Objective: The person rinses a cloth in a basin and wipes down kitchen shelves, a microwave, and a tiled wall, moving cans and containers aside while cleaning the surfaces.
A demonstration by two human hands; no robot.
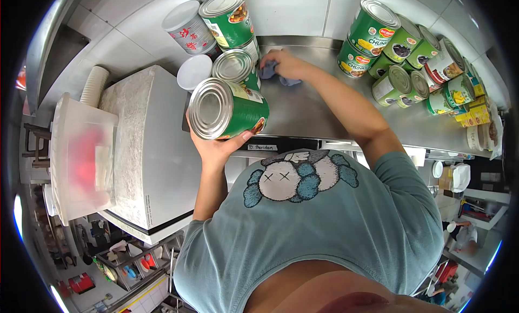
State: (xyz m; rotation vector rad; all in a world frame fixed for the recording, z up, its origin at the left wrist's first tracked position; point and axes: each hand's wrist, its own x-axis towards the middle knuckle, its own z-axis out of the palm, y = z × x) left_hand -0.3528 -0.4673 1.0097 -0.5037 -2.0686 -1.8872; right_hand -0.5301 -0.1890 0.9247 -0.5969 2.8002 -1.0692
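Observation:
My left hand is wrapped round a large green can, its silver lid toward the camera, at the left front of the steel shelf. Behind that can stand another green can and a white-lidded container. My right hand presses a dark blue-grey cloth on the shelf surface, just right of the can stacks. The fingers are bent over the cloth and partly hidden.
Stacked green cans and a grey can with red characters stand at the back left. Pineapple cans and several others fill the right side. A white box and a clear plastic bin are at far left.

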